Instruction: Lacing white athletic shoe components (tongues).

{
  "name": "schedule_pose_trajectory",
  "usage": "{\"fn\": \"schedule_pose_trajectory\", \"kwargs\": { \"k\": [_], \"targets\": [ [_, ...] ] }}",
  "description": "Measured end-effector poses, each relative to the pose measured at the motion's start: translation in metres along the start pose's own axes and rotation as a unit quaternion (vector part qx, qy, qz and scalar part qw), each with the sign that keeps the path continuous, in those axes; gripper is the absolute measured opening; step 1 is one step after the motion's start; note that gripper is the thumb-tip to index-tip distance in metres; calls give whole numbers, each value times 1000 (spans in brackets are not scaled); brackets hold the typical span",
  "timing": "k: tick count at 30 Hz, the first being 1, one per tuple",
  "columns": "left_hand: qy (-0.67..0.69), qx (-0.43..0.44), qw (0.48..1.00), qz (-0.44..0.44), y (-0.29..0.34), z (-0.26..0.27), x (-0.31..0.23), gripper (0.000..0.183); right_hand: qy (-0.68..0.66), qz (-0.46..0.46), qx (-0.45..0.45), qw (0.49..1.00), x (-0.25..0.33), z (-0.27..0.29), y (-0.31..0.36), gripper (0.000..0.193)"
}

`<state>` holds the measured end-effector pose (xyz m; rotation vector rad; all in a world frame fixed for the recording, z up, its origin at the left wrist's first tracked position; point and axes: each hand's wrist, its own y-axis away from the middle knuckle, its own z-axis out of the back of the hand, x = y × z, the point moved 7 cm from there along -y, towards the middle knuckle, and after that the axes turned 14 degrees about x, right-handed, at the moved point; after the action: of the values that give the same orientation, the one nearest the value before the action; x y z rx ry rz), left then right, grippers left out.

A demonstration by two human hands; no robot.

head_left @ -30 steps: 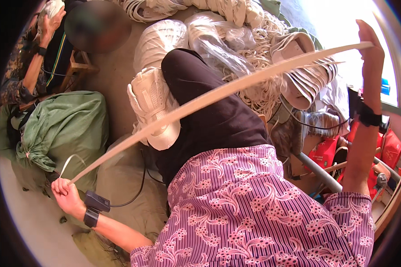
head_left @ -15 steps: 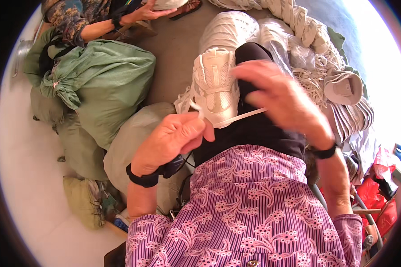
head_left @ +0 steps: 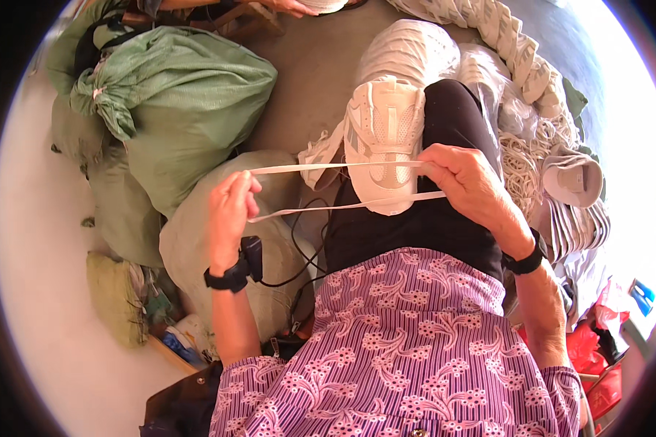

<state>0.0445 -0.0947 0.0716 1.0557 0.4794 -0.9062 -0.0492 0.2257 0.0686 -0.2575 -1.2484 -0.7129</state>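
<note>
A white shoelace (head_left: 306, 168) stretches between my hands in two nearly level strands. My left hand (head_left: 230, 211) pinches it at the left, above a pale sack. My right hand (head_left: 468, 182) is closed on the other side of it, over my right thigh. Behind the strands, a cream sneaker upper (head_left: 385, 120) rests on my black-trousered lap, its toe toward me; both strands cross over its toe part. Another white upper (head_left: 319, 162) lies just left of it. Whether the lace passes through any eyelet cannot be made out.
Green stuffed sacks (head_left: 189, 95) are piled at the left, with a pale sack (head_left: 226, 240) nearer me. Beyond my lap lie plastic-wrapped uppers (head_left: 408, 54). Loose laces (head_left: 521, 167) and stacked grey pieces (head_left: 579, 226) sit at the right. Another person's hand (head_left: 291, 6) shows at the top.
My hands have drawn apart, my left hand going left and up, pulling the lace into two long strands. My right hand has come down and steadied. The view has shifted slightly.
</note>
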Motion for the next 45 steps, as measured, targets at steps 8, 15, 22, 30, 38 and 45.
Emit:
{"fn": "schedule_pose_trajectory", "kwargs": {
  "k": [8, 15, 22, 30, 38, 45],
  "targets": [
    [-232, 42, 912, -337, -17, -95, -63, 37, 68, 0, -11, 998, 10, -16, -25, 14],
    [-16, 138, 936, -323, -41, -139, -93, 25, 43, 8, -36, 998, 7, -9, -45, 17],
    [-84, 138, 931, -326, -37, -156, -97, 18, 73, -120, 11, 990, -26, -8, -32, 17],
    [55, 155, 976, -143, -55, -140, -61, 17, 50, -48, -48, 996, -17, -1, -24, 15],
    [-175, 42, 891, -416, -33, -146, -111, 18, 65, -9, -63, 996, -9, -7, -31, 15],
    [-19, 46, 970, -237, -47, -139, -80, 12, 76, -63, -34, 995, -17, -7, -21, 17]
  ]
}}
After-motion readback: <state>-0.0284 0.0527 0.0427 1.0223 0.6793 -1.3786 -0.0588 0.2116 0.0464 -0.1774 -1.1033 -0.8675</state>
